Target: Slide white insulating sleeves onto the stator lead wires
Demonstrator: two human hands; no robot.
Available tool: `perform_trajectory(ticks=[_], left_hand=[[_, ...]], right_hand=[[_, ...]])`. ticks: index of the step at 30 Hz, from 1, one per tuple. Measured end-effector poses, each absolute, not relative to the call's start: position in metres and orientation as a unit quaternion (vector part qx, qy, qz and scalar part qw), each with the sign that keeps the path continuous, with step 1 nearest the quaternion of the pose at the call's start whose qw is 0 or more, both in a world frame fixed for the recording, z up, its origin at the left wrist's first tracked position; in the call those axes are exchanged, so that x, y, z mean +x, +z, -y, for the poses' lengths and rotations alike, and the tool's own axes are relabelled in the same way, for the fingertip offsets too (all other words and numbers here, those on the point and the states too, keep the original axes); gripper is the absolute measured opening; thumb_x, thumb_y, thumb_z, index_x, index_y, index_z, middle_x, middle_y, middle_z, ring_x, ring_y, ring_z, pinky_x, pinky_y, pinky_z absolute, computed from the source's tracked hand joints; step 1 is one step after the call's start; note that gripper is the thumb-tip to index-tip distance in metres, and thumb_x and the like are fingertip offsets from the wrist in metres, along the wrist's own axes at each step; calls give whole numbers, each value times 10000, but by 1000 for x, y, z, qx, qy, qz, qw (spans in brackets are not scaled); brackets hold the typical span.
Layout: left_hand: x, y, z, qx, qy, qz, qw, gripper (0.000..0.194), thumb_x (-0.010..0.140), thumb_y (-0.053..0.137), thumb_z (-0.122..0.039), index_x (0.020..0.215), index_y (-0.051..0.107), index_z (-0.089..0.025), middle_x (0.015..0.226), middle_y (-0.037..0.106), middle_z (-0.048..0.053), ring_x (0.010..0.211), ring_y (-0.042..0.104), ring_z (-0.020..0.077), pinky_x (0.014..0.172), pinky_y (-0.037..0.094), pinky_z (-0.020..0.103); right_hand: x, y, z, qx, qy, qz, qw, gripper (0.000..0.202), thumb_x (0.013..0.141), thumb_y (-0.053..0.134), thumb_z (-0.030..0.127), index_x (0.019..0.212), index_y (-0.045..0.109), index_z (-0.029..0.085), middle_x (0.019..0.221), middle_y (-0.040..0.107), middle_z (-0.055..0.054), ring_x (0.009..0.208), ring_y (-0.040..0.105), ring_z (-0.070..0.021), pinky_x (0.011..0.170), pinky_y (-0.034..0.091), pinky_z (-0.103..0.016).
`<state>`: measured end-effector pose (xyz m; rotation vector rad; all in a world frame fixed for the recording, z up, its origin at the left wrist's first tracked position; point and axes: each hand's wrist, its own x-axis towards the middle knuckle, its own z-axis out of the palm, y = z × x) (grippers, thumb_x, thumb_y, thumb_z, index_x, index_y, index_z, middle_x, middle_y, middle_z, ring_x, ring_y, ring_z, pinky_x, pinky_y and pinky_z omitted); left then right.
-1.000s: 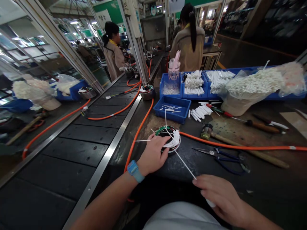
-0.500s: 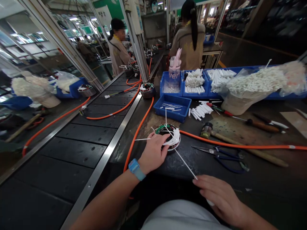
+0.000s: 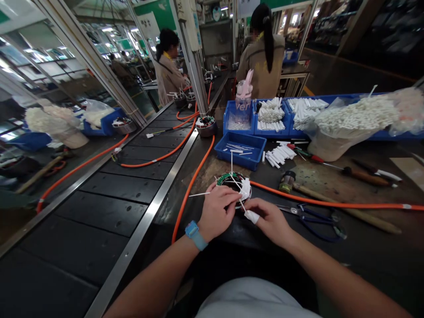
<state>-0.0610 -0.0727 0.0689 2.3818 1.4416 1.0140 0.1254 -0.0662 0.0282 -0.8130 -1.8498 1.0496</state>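
Ring (image 3: 227,178), left hand (image 3: 217,211), right hand (image 3: 273,224) at rim

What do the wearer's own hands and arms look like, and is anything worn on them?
Both forearms are bare, with no sleeves or gloves in view. The left hand has a light blue watch at its wrist, with a matching strap; the right wrist is bare. White material shows at the right hand's fingers; I cannot tell if it is worn.
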Motion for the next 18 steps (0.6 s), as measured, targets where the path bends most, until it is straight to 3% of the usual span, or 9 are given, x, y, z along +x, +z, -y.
perform_trajectory(ticks=[3,6,18], left_hand=[[-62,66,73,814,334,-472,64,244,849,490,-134,965,668,-255,986,682,9,1003,572,169,1065,277,467],[-62,65,73,814,338,-469,52,251,850,494,-137,985,669,-254,981,684,10,1011,565,173,1063,282,472],[-61,65,74,811,341,-473,54,254,847,497,-139,991,670,-255,972,682,13,1000,571,166,1066,282,476]], right_hand=[[122,26,66,-338,523,642,446,172,807,640,253,938,537,212,882,659,-35,816,650,-152,783,547,-299],[125,23,72,-333,551,623,444,212,786,667,270,940,534,210,926,656,-43,866,645,-158,829,537,-319],[120,30,71,-385,468,672,425,130,793,628,285,868,554,210,855,632,-31,808,621,-176,781,524,-344]])
